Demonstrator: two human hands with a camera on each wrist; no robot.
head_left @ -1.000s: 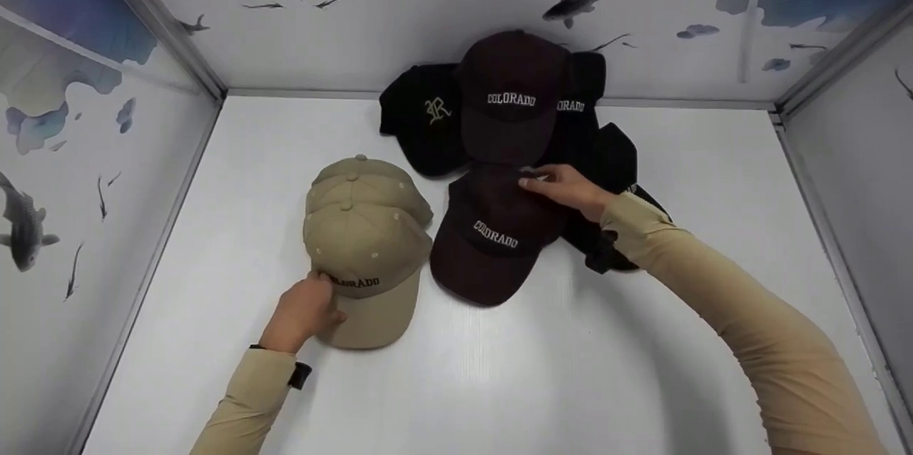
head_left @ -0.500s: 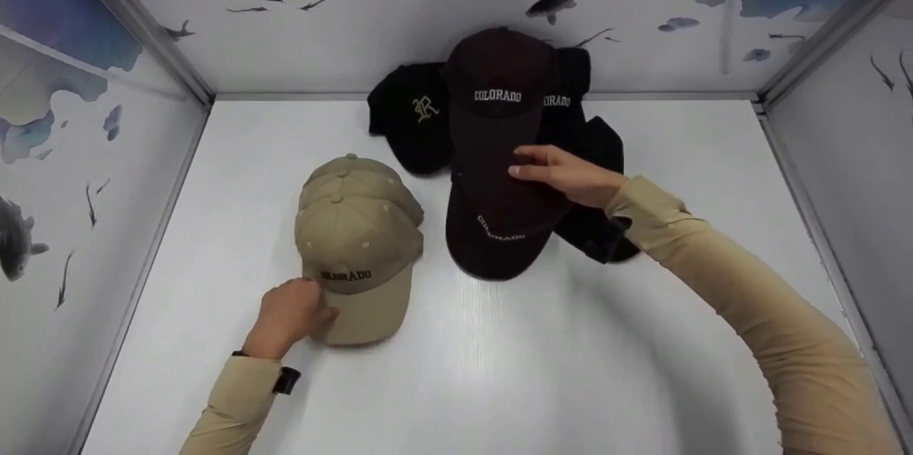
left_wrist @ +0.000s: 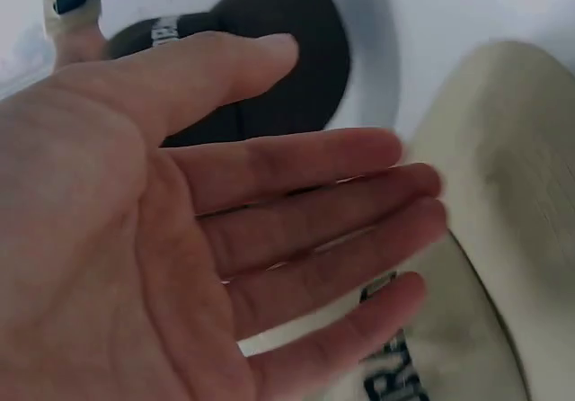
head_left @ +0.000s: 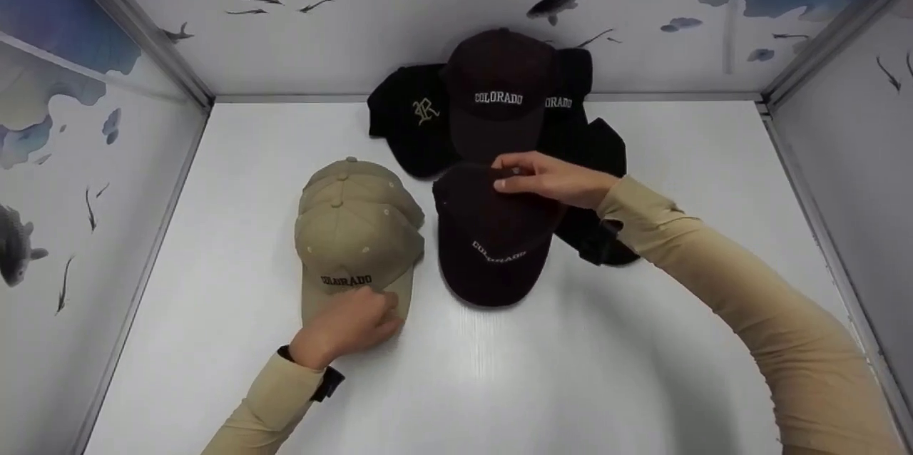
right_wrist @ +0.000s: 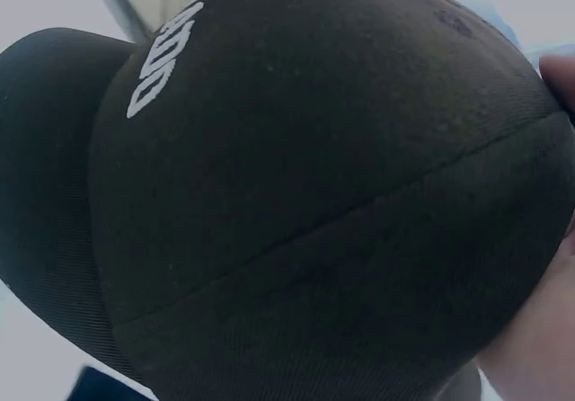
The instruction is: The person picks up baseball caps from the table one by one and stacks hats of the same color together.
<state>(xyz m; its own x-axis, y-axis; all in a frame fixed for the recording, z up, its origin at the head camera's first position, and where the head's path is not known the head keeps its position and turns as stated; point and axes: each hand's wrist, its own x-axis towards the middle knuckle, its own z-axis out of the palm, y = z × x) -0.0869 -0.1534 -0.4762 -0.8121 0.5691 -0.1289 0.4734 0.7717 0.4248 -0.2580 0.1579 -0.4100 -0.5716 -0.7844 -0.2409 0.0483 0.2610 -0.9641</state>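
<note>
Near the middle of the table in the head view is a dark maroon baseball cap (head_left: pixel 492 209) lettered COLORADO, its brim toward me. My right hand (head_left: pixel 556 178) pinches the top of its crown; in the right wrist view the crown (right_wrist: pixel 314 167) fills most of the picture, with part of the hand at its right edge. To the left, several beige baseball caps (head_left: pixel 353 234) are nested in a row, the front one lettered COLORADO. My left hand (head_left: pixel 349 326) is over the front brim, hiding part of it. The left wrist view shows its fingers (left_wrist: pixel 305 212) extended and holding nothing.
Behind the held cap, another maroon COLORADO cap (head_left: pixel 503 70) rests among black caps, one with a gold R (head_left: pixel 421 113). More black caps (head_left: pixel 603 152) lie partly under my right forearm. White walls painted with fish enclose the white table (head_left: pixel 499 384) at the back and sides.
My left hand has moved right from the brim's left side to across its front. The maroon cap in my right hand shifted back, then came forward toward me.
</note>
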